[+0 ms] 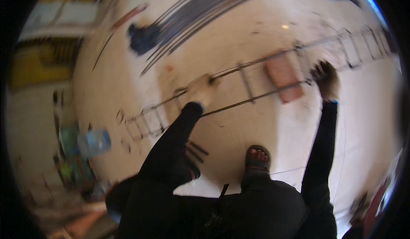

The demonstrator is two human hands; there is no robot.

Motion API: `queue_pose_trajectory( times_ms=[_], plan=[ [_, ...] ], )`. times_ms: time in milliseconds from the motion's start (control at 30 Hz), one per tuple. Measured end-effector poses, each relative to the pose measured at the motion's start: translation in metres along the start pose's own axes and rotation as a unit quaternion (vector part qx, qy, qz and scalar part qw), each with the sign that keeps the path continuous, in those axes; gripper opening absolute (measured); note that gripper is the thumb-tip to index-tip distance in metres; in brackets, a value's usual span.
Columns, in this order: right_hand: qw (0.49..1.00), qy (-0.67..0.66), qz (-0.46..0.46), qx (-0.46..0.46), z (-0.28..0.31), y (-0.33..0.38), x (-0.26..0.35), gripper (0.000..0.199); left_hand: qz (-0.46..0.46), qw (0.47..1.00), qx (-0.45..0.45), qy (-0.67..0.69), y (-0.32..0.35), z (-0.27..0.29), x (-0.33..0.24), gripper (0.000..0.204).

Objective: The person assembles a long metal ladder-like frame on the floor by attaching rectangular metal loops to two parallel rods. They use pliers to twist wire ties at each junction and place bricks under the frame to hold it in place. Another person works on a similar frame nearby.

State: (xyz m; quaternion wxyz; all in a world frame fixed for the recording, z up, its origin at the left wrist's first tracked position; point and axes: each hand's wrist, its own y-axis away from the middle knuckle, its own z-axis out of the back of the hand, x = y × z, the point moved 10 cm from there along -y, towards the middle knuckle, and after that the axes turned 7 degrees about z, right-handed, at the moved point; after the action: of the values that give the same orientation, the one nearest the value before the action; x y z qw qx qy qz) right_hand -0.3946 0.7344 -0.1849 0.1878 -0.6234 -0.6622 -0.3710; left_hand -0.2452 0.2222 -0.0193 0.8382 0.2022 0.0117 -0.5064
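A long, narrow rebar cage (232, 106) slants across the floor in front of me, its paired rods crossed by stirrups. Several stirrups bunch toward each end. My left hand (202, 90) lies over the cage left of the middle, its fingers closed round the far rod. At the right-hand part my right hand (327, 81) is up against the cage beside a stirrup. Its fingers look bent and dark at the tips, but motion blur hides whether they hold anything. Beneath the cage, between my hands, sits a reddish brick-like block (283, 77).
A bundle of long steel bars (200, 19) lies beyond the cage, with a dark heap (144, 38) at its left end. At left stand a bluish clear container (95, 143) and blurred items. Short dark bars (197, 152) lie near my feet. A yellow panel (40, 66) is farther left.
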Motion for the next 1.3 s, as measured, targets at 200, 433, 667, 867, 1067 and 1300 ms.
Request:
queue_pose_trajectory(
  times_ms=[200, 433, 667, 867, 1067, 1300],
  plan=[
    [0.981, 0.104, -0.016, -0.163, -0.046, 0.049, 0.001, 0.063, -0.077, 0.986, -0.132, 0.069, 0.045, 0.058, -0.009, 0.036],
    [0.969, 0.205, 0.047, -0.128, -0.072, 0.058, 0.009, 0.073, 0.006, 0.854, -0.489, 0.18, 0.18, 0.084, 0.07, 0.04],
    [0.932, 0.294, 0.061, -0.204, -0.034, 0.044, 0.022, 0.061, 0.406, 0.399, -0.332, 0.752, 0.206, -0.051, 0.221, 0.083],
    [0.936, 0.292, -0.031, -0.192, -0.02, 0.038, 0.002, 0.065, 0.197, 0.242, -0.122, 0.942, 0.154, -0.092, 0.293, 0.098],
    [0.944, 0.225, -0.012, -0.24, -0.011, 0.042, 0.018, 0.057, 0.288, 0.227, -0.167, 0.915, 0.132, -0.042, 0.245, 0.078],
    [0.937, 0.24, -0.002, -0.254, -0.06, 0.063, 0.014, 0.054, 0.289, 0.304, -0.148, 0.896, 0.128, -0.048, 0.278, 0.086]
  ],
)
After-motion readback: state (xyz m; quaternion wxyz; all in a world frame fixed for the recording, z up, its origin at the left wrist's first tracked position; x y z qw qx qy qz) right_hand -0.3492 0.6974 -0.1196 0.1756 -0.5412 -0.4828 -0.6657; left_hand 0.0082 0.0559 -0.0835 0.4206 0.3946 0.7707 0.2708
